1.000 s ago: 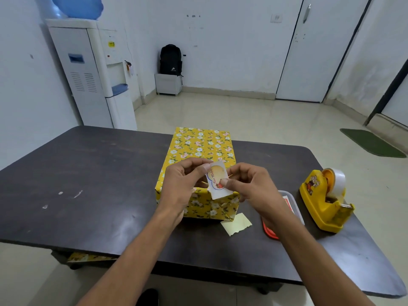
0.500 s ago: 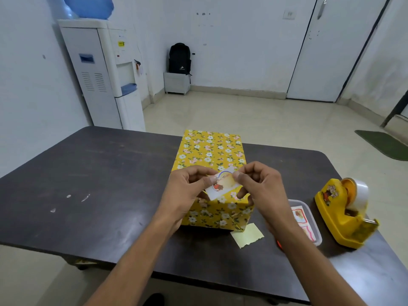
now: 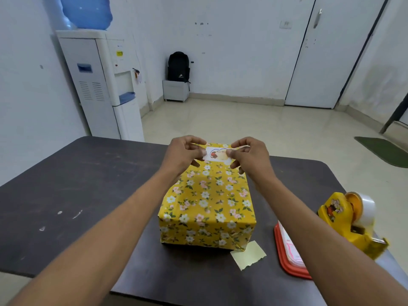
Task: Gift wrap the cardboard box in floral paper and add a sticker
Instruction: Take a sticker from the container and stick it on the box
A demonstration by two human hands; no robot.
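Right now your left hand (image 3: 183, 154) and your right hand (image 3: 249, 156) are both stretched out over the far end of the wrapped box (image 3: 207, 202), with the sticker (image 3: 217, 154) between them. Your left hand pinches the sticker's left edge with thumb and fingertips. Your right hand pinches its right edge the same way, so the small white label with its printed picture is held flat and face up. It sits right over the far edge of the box top; whether it touches the floral paper cannot be told from this angle.

The box stands on the dark table (image 3: 66, 195), under both hands and reaching back toward you. It is fully covered in yellow paper with white and pink flowers, and folded seams show on its near end.

Below your right forearm, just beside the box's near right corner, a pale yellow scrap of paper (image 3: 248, 255) lies on the table. To the right of that, partly hidden by your right arm, is a red-rimmed tray (image 3: 281, 248). Beyond it is a yellow tape dispenser (image 3: 344, 219) carrying a roll of clear tape.

Well beyond your left hand a white water dispenser (image 3: 99, 85) stands against the wall. A black backpack (image 3: 178, 66) rests on a small grey stand far past both hands.
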